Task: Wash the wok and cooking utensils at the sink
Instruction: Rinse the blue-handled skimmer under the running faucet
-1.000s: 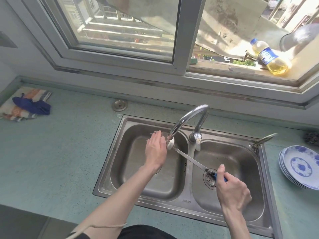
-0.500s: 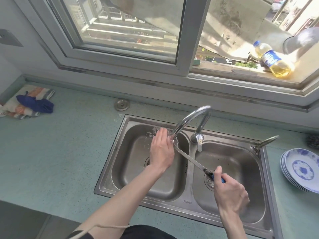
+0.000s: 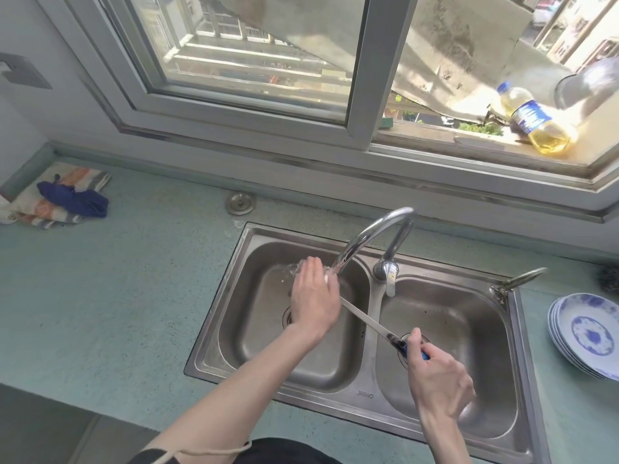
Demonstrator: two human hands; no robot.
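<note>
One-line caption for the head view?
Left hand rubs utensil under running faucet; right hand holds its handle.

The green desk (image 3: 117, 296) held a sunken double sink (image 3: 370, 393), folded cloths (image 3: 63, 202) far left, a drain cap (image 3: 240, 203), and stacked plates (image 3: 589, 333) right.

Silver steel double sink (image 3: 365, 401) in speckled pale-green countertop (image 3: 117, 296); white plates with blue floral pattern (image 3: 589, 333); blue-handled utensil (image 3: 375, 324); yellow oil bottle, blue label (image 3: 536, 123).
</note>
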